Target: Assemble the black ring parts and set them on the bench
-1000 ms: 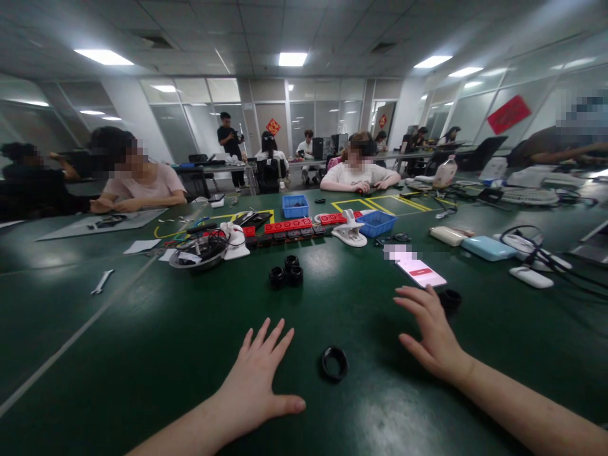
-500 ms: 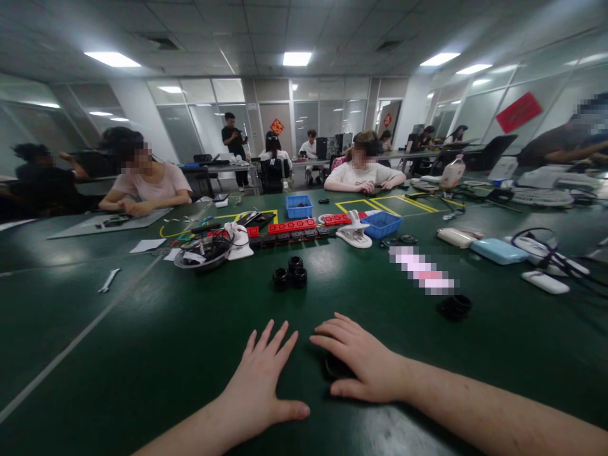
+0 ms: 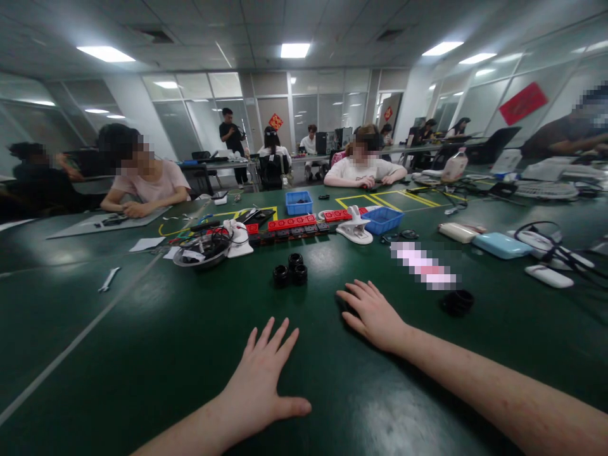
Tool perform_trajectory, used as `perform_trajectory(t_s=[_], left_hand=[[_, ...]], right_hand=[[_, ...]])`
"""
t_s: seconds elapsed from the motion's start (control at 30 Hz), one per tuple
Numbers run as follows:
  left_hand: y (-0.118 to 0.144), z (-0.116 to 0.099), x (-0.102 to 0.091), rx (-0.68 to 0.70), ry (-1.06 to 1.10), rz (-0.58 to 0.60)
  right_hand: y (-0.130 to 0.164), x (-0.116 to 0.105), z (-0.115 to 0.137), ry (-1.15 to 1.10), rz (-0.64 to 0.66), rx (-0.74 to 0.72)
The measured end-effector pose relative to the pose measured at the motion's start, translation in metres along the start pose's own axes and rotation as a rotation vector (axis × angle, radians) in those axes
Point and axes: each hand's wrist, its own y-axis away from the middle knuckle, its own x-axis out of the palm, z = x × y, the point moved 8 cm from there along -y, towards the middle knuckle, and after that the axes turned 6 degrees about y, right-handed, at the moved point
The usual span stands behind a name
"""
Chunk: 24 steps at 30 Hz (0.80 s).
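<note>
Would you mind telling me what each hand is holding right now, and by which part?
The left hand lies flat and open on the green table, holding nothing. The right hand rests palm down; whether it covers or grips anything cannot be told.

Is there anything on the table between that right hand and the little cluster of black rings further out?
Nothing visible: only bare green table lies between the right hand and the cluster of black plastic rings. The left hand rests flat, nearer the camera.

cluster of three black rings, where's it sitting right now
In the head view the cluster of three black rings sits mid-table on the green table, just in front of the red power strips, ahead and left of the right hand.
</note>
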Motion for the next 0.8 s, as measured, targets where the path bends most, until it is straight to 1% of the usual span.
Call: perform_trajectory(t_s=[0.13,0.27,0.37,0.5,0.67,0.8], left_hand=[[0.001,-0.001,-0.002,-0.012,0.007,0.016],[0.001,0.000,-0.001,0.009,-0.001,-0.015],[0.000,0.001,-0.001,0.037,-0.015,-0.052],[0.000,0.002,0.001,0.049,-0.017,-0.057],[0.000,0.003,0.003,0.059,-0.030,-0.067],[-0.001,0.004,0.004,0.056,-0.030,-0.065]], right_hand=[[0.011,0.000,-0.031,0.075,-0.032,0.112],[0.029,-0.004,-0.049,0.147,-0.049,0.188],[0.044,-0.008,-0.057,0.199,-0.055,0.220],[0.066,-0.012,-0.063,0.233,-0.046,0.224],[0.104,-0.016,-0.076,0.235,-0.015,0.233],[0.135,-0.015,-0.087,0.200,0.024,0.273]])
